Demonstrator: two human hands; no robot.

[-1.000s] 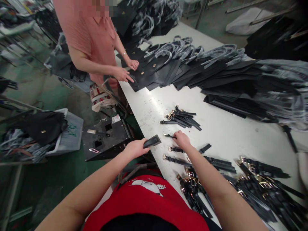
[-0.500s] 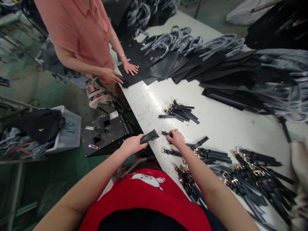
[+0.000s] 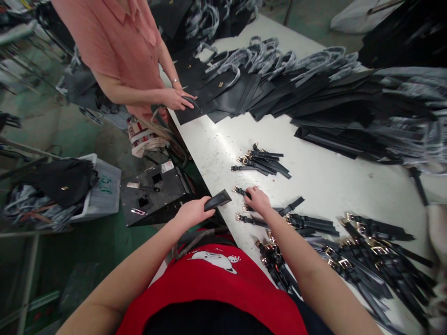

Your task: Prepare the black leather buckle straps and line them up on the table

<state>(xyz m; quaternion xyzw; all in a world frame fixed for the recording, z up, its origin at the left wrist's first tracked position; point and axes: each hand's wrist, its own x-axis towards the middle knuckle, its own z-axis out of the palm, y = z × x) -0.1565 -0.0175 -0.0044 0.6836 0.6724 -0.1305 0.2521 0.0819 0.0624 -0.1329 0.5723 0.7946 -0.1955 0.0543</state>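
Note:
My left hand (image 3: 195,211) is closed around a smooth black elongated object (image 3: 218,200) with a flat, squared end, held at the table's edge; its exact kind I cannot make out. Just to the right, my right hand (image 3: 258,201) grips a short black buckle strap (image 3: 241,191) near its gold buckle, low over the white table. Two more buckle straps lie under and beside my right wrist, one of them a strap (image 3: 253,220) with its buckle toward me. A small pile of buckle straps (image 3: 263,162) lies farther up the table.
Many more buckle straps (image 3: 380,260) are heaped at the right. Black panels (image 3: 251,95) with plastic-wrapped handles (image 3: 251,58) spread along the far side. A co-worker in a pink shirt (image 3: 115,51) stands at the left edge. Below sit a black box (image 3: 153,193) and a grey crate (image 3: 104,186).
The co-worker's hand with a black object has moved up and right over the black panel, near the other hand. My hands have barely moved, still holding the same things.

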